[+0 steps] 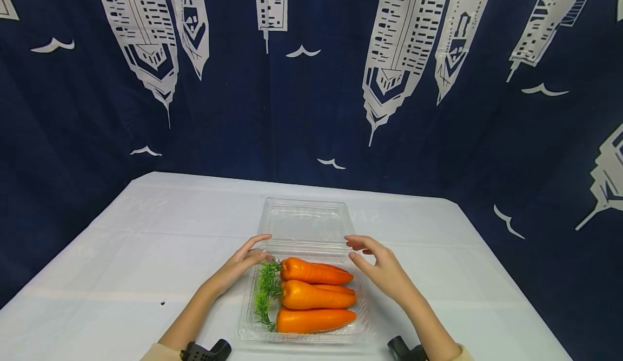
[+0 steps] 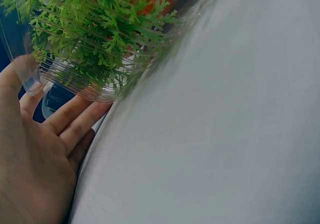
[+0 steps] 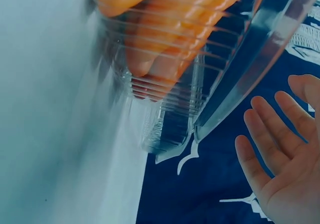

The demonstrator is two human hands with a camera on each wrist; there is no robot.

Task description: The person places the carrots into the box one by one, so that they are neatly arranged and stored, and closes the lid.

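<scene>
A clear plastic clamshell box (image 1: 304, 339) lies on the table, its lid (image 1: 307, 220) folded back flat behind it. Inside are several orange carrots (image 1: 316, 321), tips to the right, with feathery green tops (image 1: 263, 296) at the left. My left hand (image 1: 236, 268) is at the box's far left corner; in the left wrist view its fingers are extended beside the ribbed plastic wall, thumb near the rim, contact hard to tell. Off the far right corner hovers my right hand (image 1: 382, 268), fingers spread loosely. The right wrist view shows this hand (image 3: 287, 169) apart from the box and holding nothing.
A white cloth covers the table (image 1: 452, 274), with a small dark speck (image 1: 163, 303) at the left. Behind and around it hangs a navy curtain (image 1: 233, 123) printed with white buildings. Dark wrist devices (image 1: 206, 352) sit on both forearms.
</scene>
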